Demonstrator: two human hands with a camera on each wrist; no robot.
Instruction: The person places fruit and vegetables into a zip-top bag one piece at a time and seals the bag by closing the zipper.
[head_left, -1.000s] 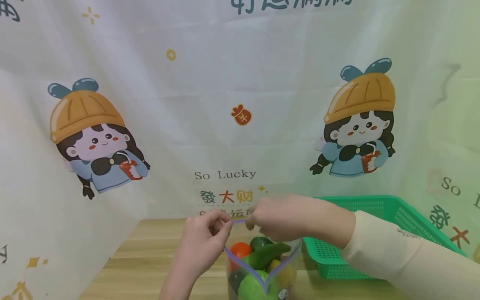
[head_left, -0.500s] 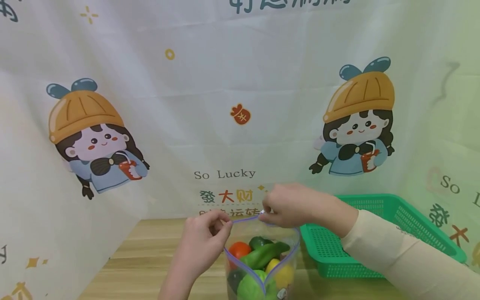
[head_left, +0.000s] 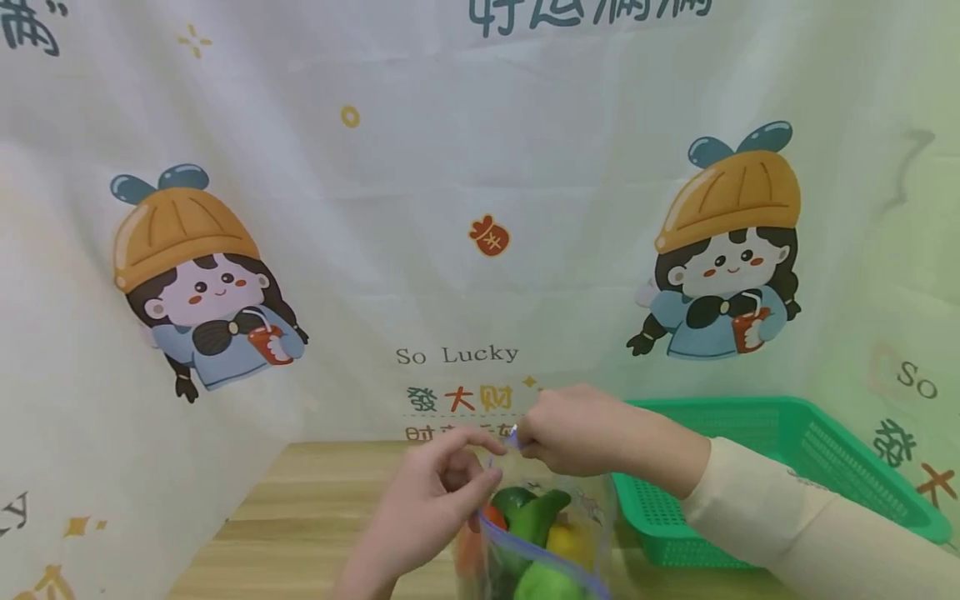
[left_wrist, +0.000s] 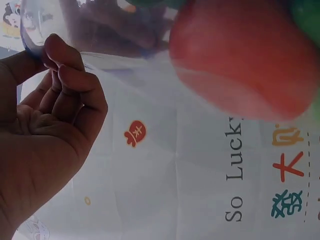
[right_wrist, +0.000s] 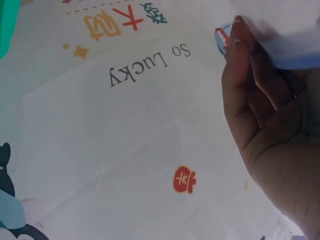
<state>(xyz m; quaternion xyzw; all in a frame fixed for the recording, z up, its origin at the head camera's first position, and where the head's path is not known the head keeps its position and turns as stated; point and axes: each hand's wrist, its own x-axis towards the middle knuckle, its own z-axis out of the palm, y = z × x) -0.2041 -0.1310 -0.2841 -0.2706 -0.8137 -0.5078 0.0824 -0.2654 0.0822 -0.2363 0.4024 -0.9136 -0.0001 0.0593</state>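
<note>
A clear zip bag (head_left: 603, 508) with a purple zip strip (head_left: 536, 550) stands on the table. In it show a long green pepper (head_left: 534, 517), a dark green vegetable (head_left: 513, 500), a red tomato (head_left: 495, 517), a yellow fruit (head_left: 572, 543) and a round light green one (head_left: 551, 583). My left hand (head_left: 423, 504) pinches the left side of the bag's mouth between thumb and fingers; the left wrist view shows the tomato (left_wrist: 245, 60) large beside it. Curled at the far rim, my right hand (head_left: 581, 427) pinches the strip, which looks blurred in the right wrist view.
A green mesh basket (head_left: 652, 500) stands right of the bag, partly behind my right forearm. The wooden table (head_left: 270, 517) meets a white printed cloth (head_left: 375, 208) hanging at the back and sides.
My right hand moved right along the rim, then slightly back left and down. My left hand has shifted right, drawing the bag's mouth narrower and skewing its front strip. The view has tilted slightly.
</note>
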